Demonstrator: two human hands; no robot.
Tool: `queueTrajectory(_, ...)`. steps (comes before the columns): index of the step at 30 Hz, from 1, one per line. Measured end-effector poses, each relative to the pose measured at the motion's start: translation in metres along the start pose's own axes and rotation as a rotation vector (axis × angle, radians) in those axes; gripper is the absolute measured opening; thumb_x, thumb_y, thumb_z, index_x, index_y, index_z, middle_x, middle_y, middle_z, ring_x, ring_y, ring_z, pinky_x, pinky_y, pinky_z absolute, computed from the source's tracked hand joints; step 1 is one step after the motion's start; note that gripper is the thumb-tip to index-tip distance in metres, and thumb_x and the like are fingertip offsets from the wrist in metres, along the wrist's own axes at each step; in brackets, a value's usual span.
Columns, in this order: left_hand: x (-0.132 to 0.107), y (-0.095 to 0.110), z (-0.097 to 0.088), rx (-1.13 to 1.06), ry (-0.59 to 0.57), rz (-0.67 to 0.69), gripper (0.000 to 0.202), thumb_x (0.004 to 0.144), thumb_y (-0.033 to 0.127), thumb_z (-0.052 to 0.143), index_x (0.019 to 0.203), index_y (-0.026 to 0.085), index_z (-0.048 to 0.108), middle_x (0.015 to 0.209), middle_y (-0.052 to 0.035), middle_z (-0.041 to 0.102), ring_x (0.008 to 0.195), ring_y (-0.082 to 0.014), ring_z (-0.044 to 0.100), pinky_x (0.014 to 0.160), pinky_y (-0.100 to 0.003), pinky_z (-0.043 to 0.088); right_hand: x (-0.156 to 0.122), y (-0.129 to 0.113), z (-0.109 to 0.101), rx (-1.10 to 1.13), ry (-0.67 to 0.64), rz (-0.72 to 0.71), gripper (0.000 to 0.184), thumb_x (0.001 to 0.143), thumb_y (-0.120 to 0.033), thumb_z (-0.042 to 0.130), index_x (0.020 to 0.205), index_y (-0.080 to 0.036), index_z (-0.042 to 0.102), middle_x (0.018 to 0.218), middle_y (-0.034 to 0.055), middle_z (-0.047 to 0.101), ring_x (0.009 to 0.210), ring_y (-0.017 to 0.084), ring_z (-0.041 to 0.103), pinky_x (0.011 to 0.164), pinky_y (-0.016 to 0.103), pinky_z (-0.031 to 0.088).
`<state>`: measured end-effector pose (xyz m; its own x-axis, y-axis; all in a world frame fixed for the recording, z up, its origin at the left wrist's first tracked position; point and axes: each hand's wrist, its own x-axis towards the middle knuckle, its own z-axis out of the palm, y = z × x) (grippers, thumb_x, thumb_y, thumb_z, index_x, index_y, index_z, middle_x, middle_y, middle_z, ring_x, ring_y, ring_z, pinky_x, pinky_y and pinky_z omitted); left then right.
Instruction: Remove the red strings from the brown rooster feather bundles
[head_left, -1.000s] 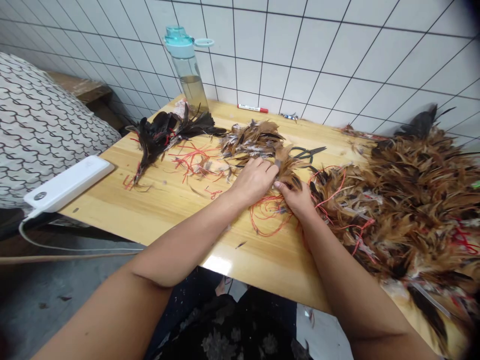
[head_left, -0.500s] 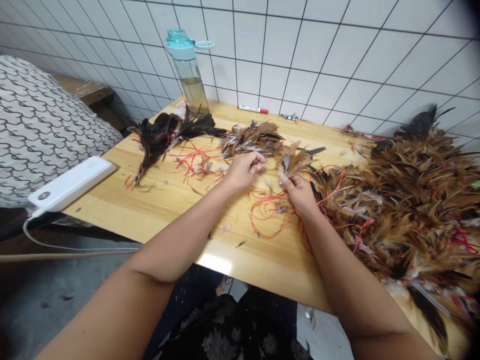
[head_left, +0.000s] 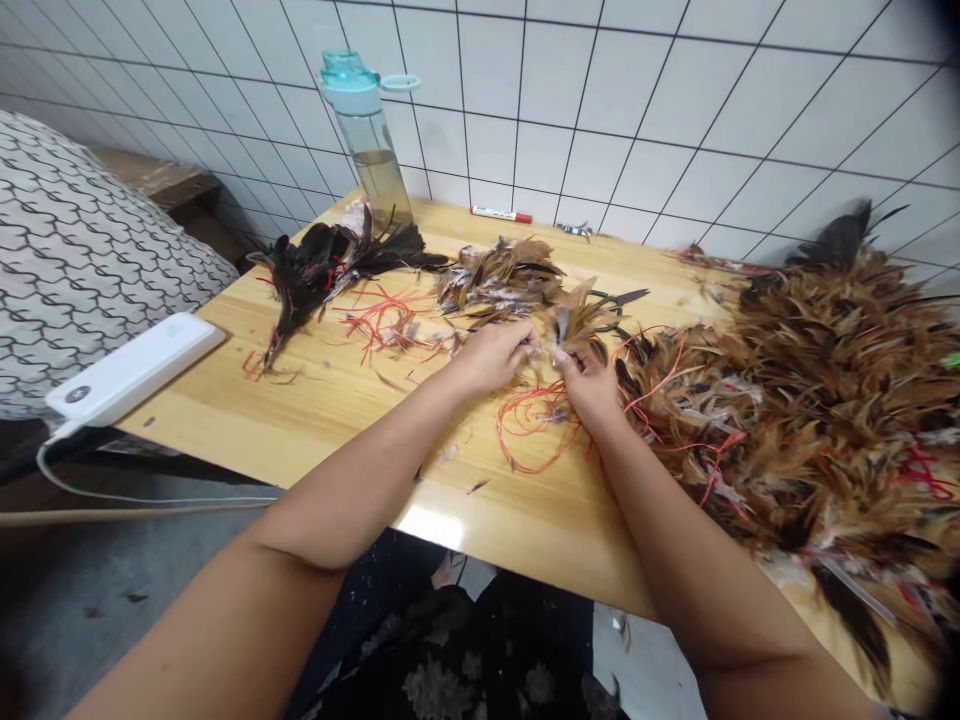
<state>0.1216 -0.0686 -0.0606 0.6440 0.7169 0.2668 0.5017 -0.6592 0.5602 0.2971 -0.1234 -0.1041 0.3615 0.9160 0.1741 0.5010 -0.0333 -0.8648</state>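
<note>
My right hand [head_left: 590, 388] pinches the base of a small bunch of brown feathers [head_left: 576, 318], whose tips fan upward and away from me. Close to its left, my left hand [head_left: 499, 357] is closed, thumb against fingers, near the quill ends; what it grips is too small to make out. Behind the held bunch lie dark scissors [head_left: 622, 300], partly covered by it. A loose coil of red string [head_left: 529, 470] rests on the table just below my hands. Past my left hand sits a pile of brown feathers [head_left: 499, 280].
A large heap of brown feathers [head_left: 825, 400] covers the right side of the wooden table [head_left: 315, 430]. Black feathers [head_left: 322, 265], red string scraps [head_left: 386, 320] and a water bottle [head_left: 375, 160] are at left. A marker [head_left: 500, 214] lies by the tiled wall; a white power bank [head_left: 135, 368] sits on the left edge.
My left hand has lowered slightly and its fingers have closed beside the quill ends. The right hand keeps the feather bunch, turned slightly; more of the scissors shows. The view has shifted a little.
</note>
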Motion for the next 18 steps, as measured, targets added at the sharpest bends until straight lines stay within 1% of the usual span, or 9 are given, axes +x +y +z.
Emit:
queueTrajectory(2,0.0003,-0.002,0.0026,0.015,-0.006,0.036,0.016,0.087,0.015,0.049,0.092,0.017,0.064,0.086,-0.0029,0.068,0.079,-0.0159,0.059,0.073,-0.027,0.042,0.0,0.0031,0.0013,-0.002,0.008,-0.014,0.024,0.079,-0.041,0.059,0.087,-0.021,0.069,0.085,0.0071,0.073,0.085,0.025,0.065,0.078,0.036,0.05)
queueTrajectory(6,0.0021,-0.0056,0.0049,-0.013,0.016,0.118,0.014,0.087,0.015,0.051,0.089,0.017,0.066,0.09,-0.0043,0.07,0.085,-0.0157,0.061,0.078,-0.026,0.044,0.0007,0.0069,0.0022,-0.048,-0.011,-0.005,0.027,0.077,-0.044,0.06,0.086,-0.021,0.069,0.083,0.0085,0.073,0.084,0.026,0.066,0.078,0.037,0.05)
queueTrajectory(8,0.0023,-0.0055,0.0046,-0.031,0.023,0.139,0.014,0.086,0.014,0.053,0.088,0.017,0.066,0.091,-0.0044,0.07,0.087,-0.0153,0.062,0.08,-0.026,0.044,0.0007,0.0065,0.0021,-0.043,-0.04,-0.022,0.027,0.077,-0.045,0.059,0.085,-0.02,0.069,0.085,0.0086,0.073,0.084,0.026,0.065,0.078,0.037,0.05)
queueTrajectory(11,0.0016,-0.0035,0.0034,-0.073,0.026,0.122,0.011,0.084,0.015,0.056,0.087,0.017,0.066,0.088,-0.0029,0.07,0.084,-0.0143,0.061,0.078,-0.025,0.043,-0.0001,0.0037,0.0009,-0.03,-0.096,-0.069,0.027,0.078,-0.045,0.059,0.084,-0.02,0.068,0.084,0.0073,0.072,0.082,0.023,0.064,0.078,0.035,0.049)
queueTrajectory(15,0.0006,-0.0009,0.0012,-0.079,0.008,0.106,0.008,0.083,0.016,0.057,0.083,0.018,0.064,0.081,-0.0005,0.067,0.077,-0.0133,0.059,0.073,-0.024,0.042,-0.0009,-0.0001,-0.0015,-0.074,-0.166,-0.108,0.023,0.078,-0.043,0.061,0.081,-0.021,0.067,0.082,0.0056,0.071,0.081,0.022,0.063,0.078,0.034,0.048)
queueTrajectory(18,0.0008,0.0,-0.0015,-0.068,-0.026,0.114,0.009,0.082,0.014,0.056,0.081,0.018,0.064,0.08,-0.0002,0.067,0.076,-0.0132,0.058,0.072,-0.024,0.041,-0.0005,-0.001,-0.0021,-0.118,-0.17,-0.117,0.017,0.079,-0.038,0.061,0.076,-0.021,0.065,0.077,0.004,0.069,0.078,0.021,0.062,0.075,0.032,0.048)
